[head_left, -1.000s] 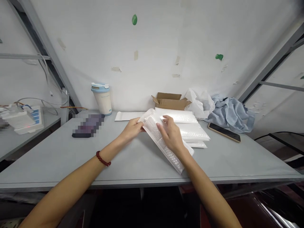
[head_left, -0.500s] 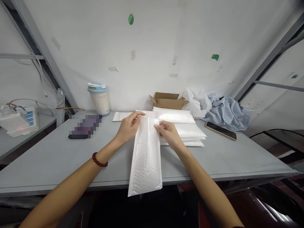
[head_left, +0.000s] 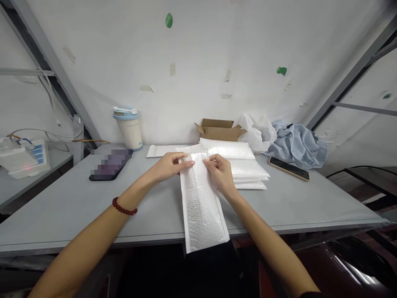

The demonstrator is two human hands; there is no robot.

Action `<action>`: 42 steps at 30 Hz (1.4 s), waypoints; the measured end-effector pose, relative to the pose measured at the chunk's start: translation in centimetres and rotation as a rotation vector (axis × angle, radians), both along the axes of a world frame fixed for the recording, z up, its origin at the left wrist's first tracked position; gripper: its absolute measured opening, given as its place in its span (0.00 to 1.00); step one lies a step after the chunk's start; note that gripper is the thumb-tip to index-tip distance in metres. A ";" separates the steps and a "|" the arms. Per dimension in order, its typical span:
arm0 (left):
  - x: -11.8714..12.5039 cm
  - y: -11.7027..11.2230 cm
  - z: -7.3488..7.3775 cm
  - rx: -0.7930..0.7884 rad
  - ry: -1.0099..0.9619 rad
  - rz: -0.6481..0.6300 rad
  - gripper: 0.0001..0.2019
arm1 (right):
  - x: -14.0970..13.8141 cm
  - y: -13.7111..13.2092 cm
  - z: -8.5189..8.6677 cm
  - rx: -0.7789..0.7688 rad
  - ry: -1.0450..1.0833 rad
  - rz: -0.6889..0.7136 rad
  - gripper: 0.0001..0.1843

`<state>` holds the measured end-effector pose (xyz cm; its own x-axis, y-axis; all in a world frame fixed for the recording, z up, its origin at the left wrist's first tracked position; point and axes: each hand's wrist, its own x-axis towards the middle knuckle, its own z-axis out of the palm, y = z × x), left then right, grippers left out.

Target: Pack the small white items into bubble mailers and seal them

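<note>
A white bubble mailer (head_left: 203, 211) hangs between my hands, its lower end reaching past the table's front edge. My left hand (head_left: 170, 166) grips its upper left part, thumb on the near face and fingers at the edge. At the upper right edge, my right hand (head_left: 221, 171) pinches the mailer between thumb and fingers. Behind my right hand lies a stack of white bubble mailers (head_left: 248, 169). A further flat white mailer (head_left: 158, 150) lies behind my left hand, partly hidden by it.
On the grey table (head_left: 149, 215) are a lidded cup (head_left: 129, 130), a dark blurred-out phone (head_left: 111, 164) at left and another phone (head_left: 288, 168) at right. Along the wall sit an open cardboard box (head_left: 220, 131), a plastic bag (head_left: 257, 133) and blue cloth (head_left: 299, 145).
The held mailer's lower end has swung to the right. My left thumb has come down onto its near face, and my right hand has shifted slightly.
</note>
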<state>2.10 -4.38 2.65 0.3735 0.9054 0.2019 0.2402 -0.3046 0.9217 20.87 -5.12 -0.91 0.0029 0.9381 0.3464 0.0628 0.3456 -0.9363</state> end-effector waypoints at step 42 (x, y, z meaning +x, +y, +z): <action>1.1 0.8 -0.7 0.008 -0.258 -0.071 0.11 | 1.2 0.5 1.5 -0.440 0.264 0.372 0.08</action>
